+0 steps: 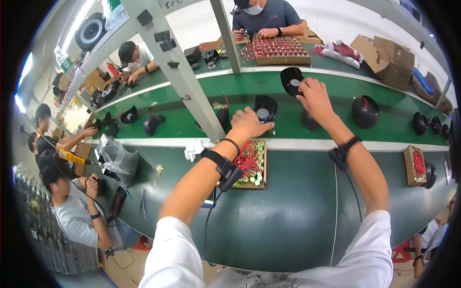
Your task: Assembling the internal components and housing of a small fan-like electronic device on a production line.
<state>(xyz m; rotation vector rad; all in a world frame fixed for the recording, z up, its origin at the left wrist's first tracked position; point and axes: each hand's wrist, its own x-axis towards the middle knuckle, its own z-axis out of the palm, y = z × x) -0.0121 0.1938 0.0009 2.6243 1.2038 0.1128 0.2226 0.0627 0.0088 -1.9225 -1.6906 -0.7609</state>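
Observation:
My right hand (315, 97) is raised over the green belt and grips the edge of a black curved shell (290, 77) with a round grey disc inside. My left hand (248, 123) is lower and closer to me, fingers and thumb around a similar black shell (267, 103), its grey disc facing up. Beneath my right wrist sits a dark rounded shell (309, 121), partly hidden by the forearm. Below my left hand, a shallow cardboard box (265, 165) contains green-topped cylindrical cells with red wires; my left forearm covers part of it.
More black shells (366, 113) lie along the green belt (192, 103). A metal post (185, 72) rises left of my left hand. A second box of red-wired cells (417, 165) stands right, a plastic bag (120, 161) left. Co-workers (72, 206) sit left and across.

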